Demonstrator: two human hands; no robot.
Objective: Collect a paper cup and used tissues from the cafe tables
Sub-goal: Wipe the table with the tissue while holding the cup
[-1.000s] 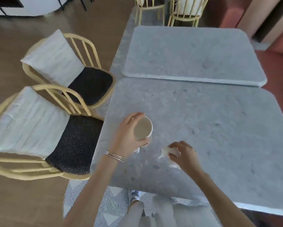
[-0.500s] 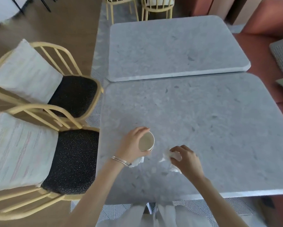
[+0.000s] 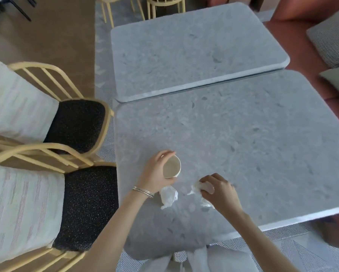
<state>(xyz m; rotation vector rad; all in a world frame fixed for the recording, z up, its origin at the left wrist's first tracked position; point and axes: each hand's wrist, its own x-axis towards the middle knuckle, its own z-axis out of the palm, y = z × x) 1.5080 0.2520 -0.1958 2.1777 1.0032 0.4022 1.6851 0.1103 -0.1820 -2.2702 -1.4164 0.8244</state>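
A pale paper cup [image 3: 172, 167] stands on the near grey stone table [image 3: 243, 138], and my left hand [image 3: 156, 172] grips it round its side. A crumpled white tissue [image 3: 168, 196] lies on the table just below that hand. My right hand [image 3: 220, 191] pinches a second crumpled white tissue [image 3: 199, 188] against the tabletop, with more of it showing under the palm.
A second grey table [image 3: 194, 48] butts against the far edge. Two yellow chairs [image 3: 70, 122] with black seats and white cushions [image 3: 17, 209] stand at the left. A red bench [image 3: 301, 32] with grey cushions runs along the right. Patterned rug lies below.
The view has swung to the right and nearer. My left hand keeps hold of the cup, and the tissue beneath it is now in plain sight. My right hand stays on its tissue.
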